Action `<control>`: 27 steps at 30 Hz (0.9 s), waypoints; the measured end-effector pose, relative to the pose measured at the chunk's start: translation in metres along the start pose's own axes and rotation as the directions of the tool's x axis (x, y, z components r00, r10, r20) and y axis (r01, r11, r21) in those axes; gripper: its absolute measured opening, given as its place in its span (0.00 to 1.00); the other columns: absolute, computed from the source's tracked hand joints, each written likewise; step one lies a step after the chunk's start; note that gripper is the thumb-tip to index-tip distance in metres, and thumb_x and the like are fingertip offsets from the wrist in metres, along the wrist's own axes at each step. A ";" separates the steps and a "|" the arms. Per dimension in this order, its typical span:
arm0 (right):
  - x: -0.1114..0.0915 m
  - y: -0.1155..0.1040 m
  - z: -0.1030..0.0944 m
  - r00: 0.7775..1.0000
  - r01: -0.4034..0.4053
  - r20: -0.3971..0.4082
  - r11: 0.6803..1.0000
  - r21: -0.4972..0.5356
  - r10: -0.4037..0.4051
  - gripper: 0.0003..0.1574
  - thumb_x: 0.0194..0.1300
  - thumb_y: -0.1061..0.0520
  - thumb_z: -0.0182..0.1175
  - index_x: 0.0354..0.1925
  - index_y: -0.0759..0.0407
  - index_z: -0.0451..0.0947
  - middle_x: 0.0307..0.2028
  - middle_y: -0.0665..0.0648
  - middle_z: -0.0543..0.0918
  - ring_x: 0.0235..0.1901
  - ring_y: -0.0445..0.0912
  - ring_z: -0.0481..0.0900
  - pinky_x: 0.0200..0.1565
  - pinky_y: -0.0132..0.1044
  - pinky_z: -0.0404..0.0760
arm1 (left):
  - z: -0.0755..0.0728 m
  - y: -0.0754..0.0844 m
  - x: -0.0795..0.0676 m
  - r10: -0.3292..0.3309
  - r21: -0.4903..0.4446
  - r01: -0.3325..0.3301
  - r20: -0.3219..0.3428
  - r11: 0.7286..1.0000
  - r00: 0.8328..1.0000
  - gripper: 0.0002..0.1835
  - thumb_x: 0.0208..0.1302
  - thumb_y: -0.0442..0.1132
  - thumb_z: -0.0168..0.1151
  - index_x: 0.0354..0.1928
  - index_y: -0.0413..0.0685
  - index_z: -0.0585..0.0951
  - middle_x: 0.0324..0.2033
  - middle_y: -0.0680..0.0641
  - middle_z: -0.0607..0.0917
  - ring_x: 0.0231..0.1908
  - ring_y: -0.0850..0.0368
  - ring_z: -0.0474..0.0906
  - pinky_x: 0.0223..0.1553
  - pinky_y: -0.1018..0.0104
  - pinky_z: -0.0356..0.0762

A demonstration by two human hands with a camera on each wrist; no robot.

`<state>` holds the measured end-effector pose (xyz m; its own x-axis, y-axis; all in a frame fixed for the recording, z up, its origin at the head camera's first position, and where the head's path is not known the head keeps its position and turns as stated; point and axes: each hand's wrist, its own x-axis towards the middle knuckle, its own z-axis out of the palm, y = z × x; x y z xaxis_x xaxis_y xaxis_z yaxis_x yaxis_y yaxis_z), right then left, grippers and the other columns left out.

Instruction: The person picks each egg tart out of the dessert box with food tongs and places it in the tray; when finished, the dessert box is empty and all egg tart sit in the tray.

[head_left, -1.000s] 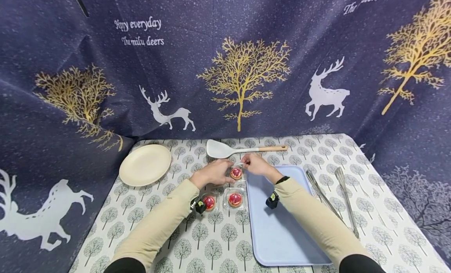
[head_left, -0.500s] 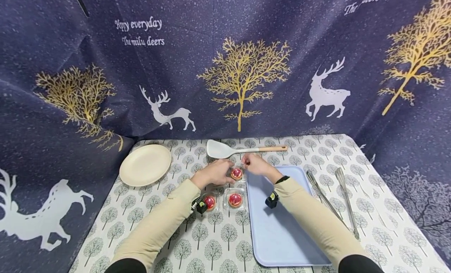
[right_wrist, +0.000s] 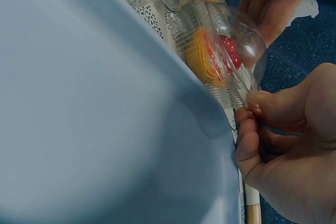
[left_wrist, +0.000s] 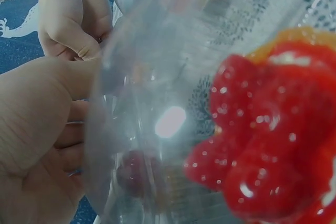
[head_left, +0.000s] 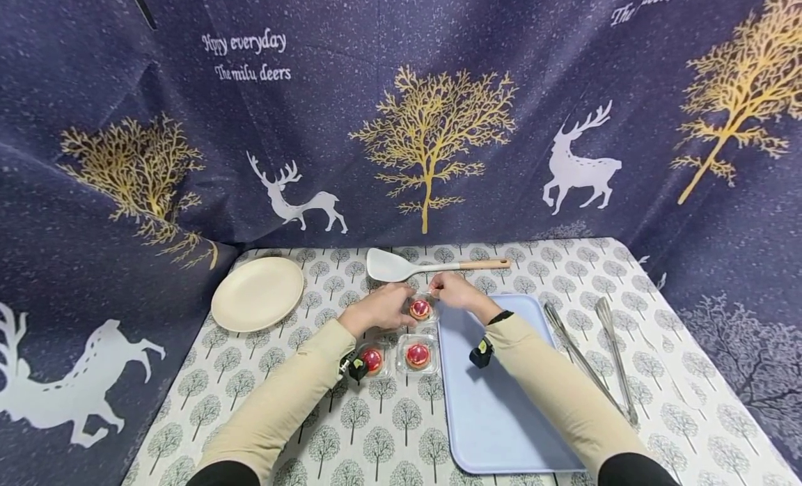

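Note:
A small red-topped fruit tart [head_left: 420, 308] sits inside a clear plastic box [right_wrist: 254, 38], the farthest of three such boxes. My left hand [head_left: 383, 307] holds this box from its left side, the thumb on its edge. Opposite it, my right hand [head_left: 456, 293] pinches the box's edge between thumb and forefinger, as the right wrist view shows. The right hand's other fingers [right_wrist: 249, 148] are curled under. Two more boxed tarts stand nearer: one box [head_left: 401, 364] in the middle, another tart [head_left: 372, 361] beside my left wrist. Its red berries fill much of the left wrist view.
A light blue tray [head_left: 495, 416] lies under my right forearm, its edge close to the boxes. Behind my hands lies a white turner [head_left: 391, 265] with a wooden handle. A cream plate [head_left: 258, 294] stands at the left, metal tongs [head_left: 617, 354] at the right.
My right hand makes a slight motion at the box's edge, its fingers still pinching there. My left hand and the boxes stay in place.

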<state>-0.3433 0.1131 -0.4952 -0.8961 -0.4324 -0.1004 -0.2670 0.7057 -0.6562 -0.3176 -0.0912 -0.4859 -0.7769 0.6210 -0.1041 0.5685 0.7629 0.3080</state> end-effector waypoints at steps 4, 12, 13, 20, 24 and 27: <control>-0.001 0.000 0.000 1.000 -0.008 -0.006 1.000 0.030 0.008 0.07 0.67 0.64 0.57 0.36 0.65 0.81 0.30 0.57 0.83 0.28 0.43 0.74 0.29 0.30 0.74 | -0.002 0.000 -0.001 0.001 -0.015 -0.001 -0.006 1.000 1.000 0.43 0.54 0.53 0.72 0.67 0.37 0.69 0.64 0.40 0.74 0.65 0.43 0.70 0.69 0.54 0.67; -0.001 0.002 0.001 1.000 -0.009 -0.013 1.000 0.021 0.009 0.09 0.66 0.59 0.60 0.36 0.62 0.85 0.32 0.56 0.86 0.30 0.43 0.78 0.31 0.31 0.76 | -0.003 0.001 -0.003 0.015 -0.016 -0.016 -0.021 1.000 1.000 0.44 0.50 0.52 0.75 0.66 0.37 0.70 0.62 0.40 0.77 0.62 0.43 0.73 0.66 0.53 0.70; -0.001 0.002 0.000 1.000 -0.009 -0.014 1.000 0.012 0.010 0.09 0.66 0.59 0.60 0.36 0.62 0.85 0.32 0.56 0.87 0.29 0.43 0.78 0.31 0.31 0.76 | -0.003 0.001 -0.003 0.018 -0.017 -0.018 -0.025 1.000 1.000 0.44 0.49 0.52 0.76 0.66 0.37 0.70 0.62 0.40 0.77 0.61 0.43 0.74 0.66 0.53 0.71; -0.004 0.001 -0.003 1.000 -0.002 -0.013 1.000 0.003 0.002 0.12 0.67 0.57 0.58 0.36 0.61 0.86 0.32 0.55 0.87 0.26 0.43 0.76 0.28 0.31 0.75 | -0.003 0.000 -0.002 -0.011 -0.076 0.008 -0.035 0.997 0.999 0.46 0.45 0.49 0.79 0.66 0.39 0.71 0.61 0.41 0.78 0.61 0.45 0.74 0.65 0.55 0.72; -0.005 0.001 -0.004 1.000 -0.004 -0.016 1.000 0.012 0.004 0.12 0.67 0.58 0.57 0.36 0.61 0.87 0.32 0.55 0.87 0.25 0.42 0.75 0.28 0.30 0.73 | -0.003 0.001 -0.001 -0.021 -0.097 0.017 -0.041 0.995 0.999 0.45 0.44 0.47 0.79 0.66 0.40 0.72 0.62 0.42 0.78 0.61 0.46 0.74 0.65 0.55 0.71; -0.006 -0.001 -0.005 1.000 -0.012 -0.019 1.000 0.025 0.013 0.12 0.67 0.59 0.57 0.35 0.62 0.86 0.31 0.56 0.87 0.24 0.42 0.73 0.27 0.30 0.72 | -0.004 0.002 -0.001 -0.030 -0.109 0.024 -0.050 0.994 0.998 0.45 0.44 0.47 0.79 0.66 0.41 0.72 0.61 0.42 0.78 0.57 0.47 0.78 0.65 0.55 0.72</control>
<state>-0.3396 0.1183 -0.4902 -0.9058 -0.4130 -0.0947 -0.2473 0.6967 -0.6734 -0.3164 -0.0912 -0.4817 -0.8060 0.5882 -0.0658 0.5168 0.7535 0.4064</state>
